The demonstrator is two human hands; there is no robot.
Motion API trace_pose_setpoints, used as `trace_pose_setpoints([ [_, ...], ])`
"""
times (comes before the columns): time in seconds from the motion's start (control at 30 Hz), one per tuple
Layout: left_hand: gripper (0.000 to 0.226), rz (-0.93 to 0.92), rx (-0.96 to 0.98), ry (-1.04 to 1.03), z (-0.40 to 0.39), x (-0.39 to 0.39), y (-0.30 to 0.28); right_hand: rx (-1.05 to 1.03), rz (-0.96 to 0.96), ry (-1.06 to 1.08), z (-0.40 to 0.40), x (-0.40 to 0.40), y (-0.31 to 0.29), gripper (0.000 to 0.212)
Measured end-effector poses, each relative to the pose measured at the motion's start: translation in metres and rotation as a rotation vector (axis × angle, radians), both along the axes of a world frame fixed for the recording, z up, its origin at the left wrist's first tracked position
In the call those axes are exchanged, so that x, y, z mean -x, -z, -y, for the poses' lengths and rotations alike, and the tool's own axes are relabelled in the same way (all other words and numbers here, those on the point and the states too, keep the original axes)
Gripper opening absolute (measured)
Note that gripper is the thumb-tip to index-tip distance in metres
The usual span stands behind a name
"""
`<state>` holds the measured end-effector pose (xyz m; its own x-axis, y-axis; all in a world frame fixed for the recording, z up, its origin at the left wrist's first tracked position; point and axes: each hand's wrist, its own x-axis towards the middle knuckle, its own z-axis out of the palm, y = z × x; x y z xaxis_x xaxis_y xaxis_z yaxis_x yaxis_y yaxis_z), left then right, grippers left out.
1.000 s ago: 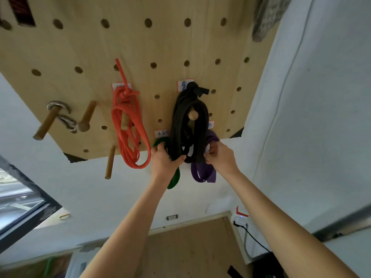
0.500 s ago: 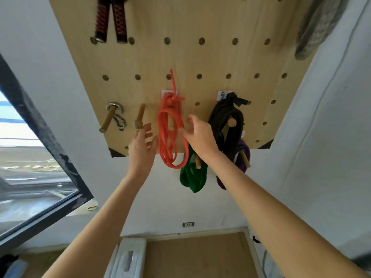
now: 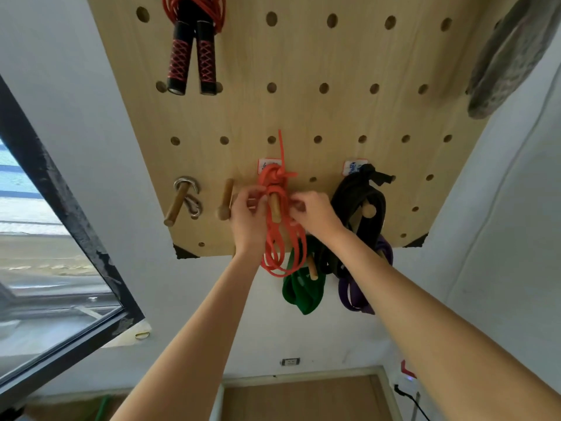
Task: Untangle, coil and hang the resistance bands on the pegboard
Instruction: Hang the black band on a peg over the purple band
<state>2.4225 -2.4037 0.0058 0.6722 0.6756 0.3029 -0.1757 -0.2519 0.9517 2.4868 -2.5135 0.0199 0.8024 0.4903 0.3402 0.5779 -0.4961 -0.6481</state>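
The fingers (image 3: 258, 198) of the left hand (image 3: 248, 221) curl in against the strands of the orange band (image 3: 280, 235) beside its peg (image 3: 275, 207), and the right hand (image 3: 314, 214) pinches the strands from the other side, so the coil is held between both hands. I'd guess they are seating it so the loops hang even and the knot at the top stays above the peg. Its loops dangle below the lower edge of the pegboard (image 3: 334, 117). Just right, the black band (image 3: 361, 205) is coiled over its own peg, with the green band (image 3: 303, 291) and purple band (image 3: 353, 294) hanging lower. Left of the hands, two pegs carry only metal clips (image 3: 191, 197).
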Motion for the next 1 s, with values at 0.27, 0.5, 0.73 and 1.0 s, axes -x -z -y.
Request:
trace_pose_setpoints([
  [0.27, 0.026, 0.037, -0.202, 0.021, 0.003, 0.004, -0.002, -0.241, 0.075, 0.109, 0.008, -0.006, -0.016, 0.026],
  [0.5, 0.037, 0.096, -0.343, 0.153, -0.012, 0.002, -0.003, -0.232, 0.085, 0.082, -0.029, -0.001, -0.031, 0.012],
  [0.73, 0.042, 0.163, -0.336, 0.242, -0.01, -0.004, -0.014, -0.389, 0.092, 0.143, -0.021, -0.001, -0.021, 0.015],
  [1.0, 0.019, 0.131, -0.135, 0.054, -0.011, -0.023, -0.033, -0.284, 0.115, 0.061, -0.012, -0.006, -0.032, 0.021],
])
